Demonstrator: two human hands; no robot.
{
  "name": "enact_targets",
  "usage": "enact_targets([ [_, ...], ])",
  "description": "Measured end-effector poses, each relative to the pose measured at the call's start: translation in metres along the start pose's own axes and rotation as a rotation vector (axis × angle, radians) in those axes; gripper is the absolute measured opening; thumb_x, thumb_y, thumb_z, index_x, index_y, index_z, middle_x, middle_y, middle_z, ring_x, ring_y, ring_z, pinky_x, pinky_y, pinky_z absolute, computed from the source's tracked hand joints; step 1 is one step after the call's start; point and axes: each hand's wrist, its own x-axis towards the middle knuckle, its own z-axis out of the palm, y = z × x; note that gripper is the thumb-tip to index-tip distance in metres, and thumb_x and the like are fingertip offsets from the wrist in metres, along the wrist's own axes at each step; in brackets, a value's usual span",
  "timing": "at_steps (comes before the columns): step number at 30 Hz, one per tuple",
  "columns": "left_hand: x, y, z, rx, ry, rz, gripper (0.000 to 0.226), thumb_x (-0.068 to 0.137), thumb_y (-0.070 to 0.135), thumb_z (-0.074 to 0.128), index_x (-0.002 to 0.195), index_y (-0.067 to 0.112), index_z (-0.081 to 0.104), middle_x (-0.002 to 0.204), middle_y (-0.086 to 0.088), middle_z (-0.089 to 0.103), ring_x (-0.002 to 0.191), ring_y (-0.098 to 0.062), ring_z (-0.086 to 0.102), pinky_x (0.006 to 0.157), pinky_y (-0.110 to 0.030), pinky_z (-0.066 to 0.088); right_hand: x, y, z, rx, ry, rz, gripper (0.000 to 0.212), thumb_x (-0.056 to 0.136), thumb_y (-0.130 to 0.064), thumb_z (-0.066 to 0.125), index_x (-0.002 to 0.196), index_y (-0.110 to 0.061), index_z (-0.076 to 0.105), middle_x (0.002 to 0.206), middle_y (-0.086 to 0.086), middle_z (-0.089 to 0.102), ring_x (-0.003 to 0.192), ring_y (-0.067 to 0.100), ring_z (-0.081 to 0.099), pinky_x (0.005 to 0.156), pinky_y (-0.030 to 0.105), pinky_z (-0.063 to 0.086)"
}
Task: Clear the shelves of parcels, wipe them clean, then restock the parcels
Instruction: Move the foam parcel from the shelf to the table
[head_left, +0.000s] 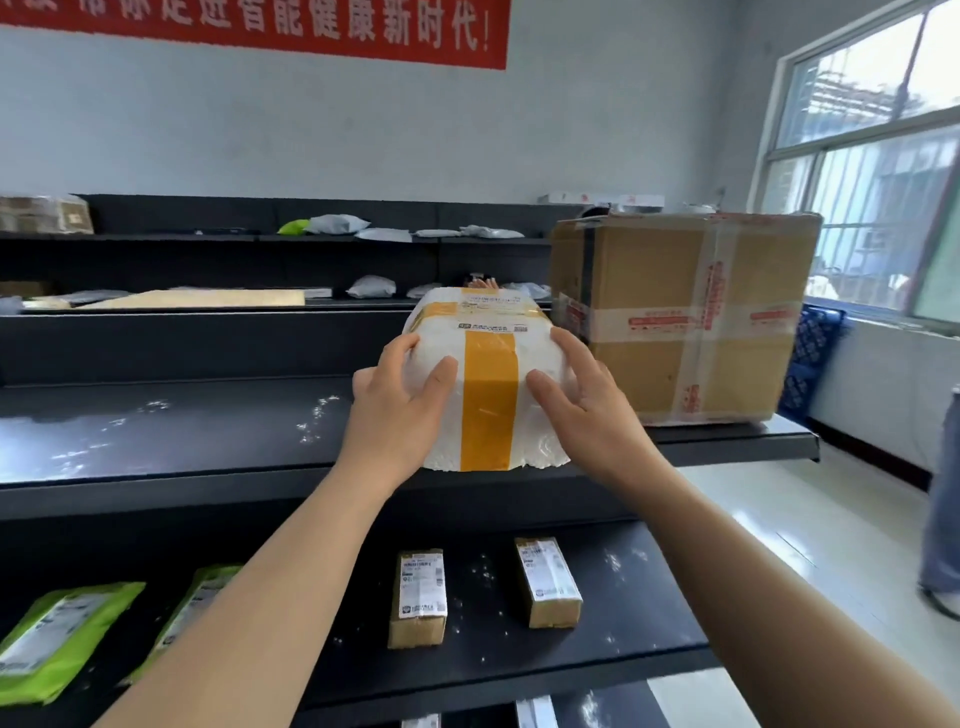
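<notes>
A white foam parcel (485, 364) bound with yellow tape rests on the dark upper shelf (156, 441), its near end over the front edge. My left hand (397, 405) grips its left side, fingers over the top and thumb on the near face. My right hand (587, 400) grips its right side the same way. A large taped cardboard box (685, 317) stands just to the right on the same shelf. On the lower shelf (623, 597) lie two small brown boxes (418, 597) (550, 582) and green mailer bags (57, 639).
White crumbs dot both shelves. A second rack (260, 239) behind holds grey bags and flat cartons. A blue crate (813, 358) sits under the window at right. A person's leg (943, 519) stands at the right edge on the pale floor.
</notes>
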Motion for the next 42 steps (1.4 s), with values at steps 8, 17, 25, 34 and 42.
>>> enact_targets([
  [8,-0.069,0.020,0.001,0.026,-0.183,0.103,0.057,0.083,0.072,0.039,0.132,0.049,0.024,0.131,-0.001,0.027,0.119,-0.030,0.041,0.095,-0.045,0.046,-0.108,-0.025,-0.031,-0.106,0.211,0.179,0.055,0.093,-0.055,0.046,0.144,-0.047,0.026,0.151,-0.005,0.033,0.129,0.021,0.043,0.097,0.039,0.045],
  [17,-0.136,0.044,0.023,0.035,-0.383,0.183,0.057,0.085,0.070,0.039,0.134,0.046,0.023,0.132,-0.004,0.027,0.121,-0.032,0.034,0.092,-0.042,0.040,-0.204,-0.042,-0.065,-0.216,0.401,0.325,0.052,0.096,-0.047,0.044,0.145,-0.042,0.027,0.146,0.003,0.039,0.119,0.024,0.049,0.094,0.046,0.049],
  [25,-0.201,0.077,0.082,-0.131,-0.667,0.183,0.056,0.084,0.070,0.042,0.132,0.048,0.024,0.131,-0.004,0.028,0.119,-0.035,0.041,0.098,-0.054,0.043,-0.288,-0.037,-0.127,-0.333,0.547,0.453,0.060,0.090,-0.052,0.045,0.146,-0.039,0.029,0.147,0.004,0.039,0.127,0.024,0.045,0.099,0.047,0.047],
  [34,-0.298,0.136,0.169,-0.254,-0.960,0.234,0.056,0.087,0.063,0.047,0.135,0.043,0.025,0.127,-0.005,0.032,0.113,-0.033,0.046,0.087,-0.047,0.053,-0.398,-0.023,-0.214,-0.448,0.758,0.624,0.061,0.086,-0.049,0.052,0.144,-0.038,0.035,0.143,0.000,0.044,0.124,0.016,0.046,0.101,0.040,0.042],
  [42,-0.398,0.189,0.264,-0.347,-1.199,0.215,0.056,0.086,0.056,0.058,0.133,0.039,0.032,0.132,-0.009,0.041,0.105,-0.027,0.054,0.083,-0.042,0.054,-0.498,0.012,-0.311,-0.564,0.870,0.761,0.055,0.089,-0.038,0.061,0.139,-0.038,0.040,0.141,0.000,0.044,0.109,0.008,0.040,0.087,0.028,0.034],
])
